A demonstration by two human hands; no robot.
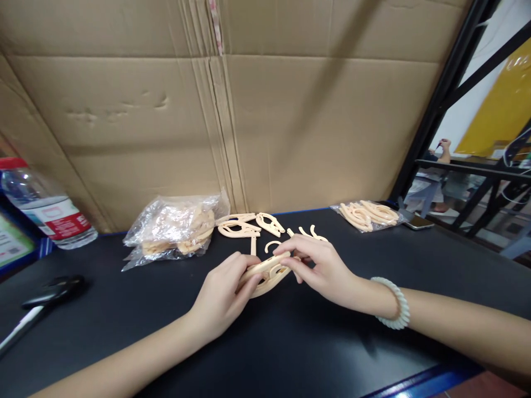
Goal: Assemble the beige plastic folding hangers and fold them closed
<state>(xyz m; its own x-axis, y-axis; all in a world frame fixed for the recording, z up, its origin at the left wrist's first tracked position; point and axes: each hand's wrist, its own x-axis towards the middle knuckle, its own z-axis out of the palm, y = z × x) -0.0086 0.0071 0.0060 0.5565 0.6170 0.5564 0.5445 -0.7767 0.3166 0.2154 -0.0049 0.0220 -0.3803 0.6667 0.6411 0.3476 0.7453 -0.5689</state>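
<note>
A beige plastic folding hanger (pixel 269 264) is held over the black table between my two hands. My left hand (pixel 222 288) is closed round its left end, thumb below and fingers above. At the other end, my right hand (pixel 322 266) pinches it between thumb and forefinger; the fingers hide part of that end. Just beyond lie loose hanger arms (pixel 236 228), another pair of arms (pixel 270 223), and a curved hook (pixel 272 245). More small hooks (pixel 318 234) rest partly behind my right hand. A straight beige strip (pixel 253 245) lies beyond my left hand.
Clear plastic bags of beige parts (pixel 174 224) sit at the back left, with another bag (pixel 367 215) at the back right beside a phone (pixel 418 221). A bottle (pixel 58 213) and a black object with a white cable (pixel 53 290) are leftmost. Cardboard (pixel 290 127) walls the back.
</note>
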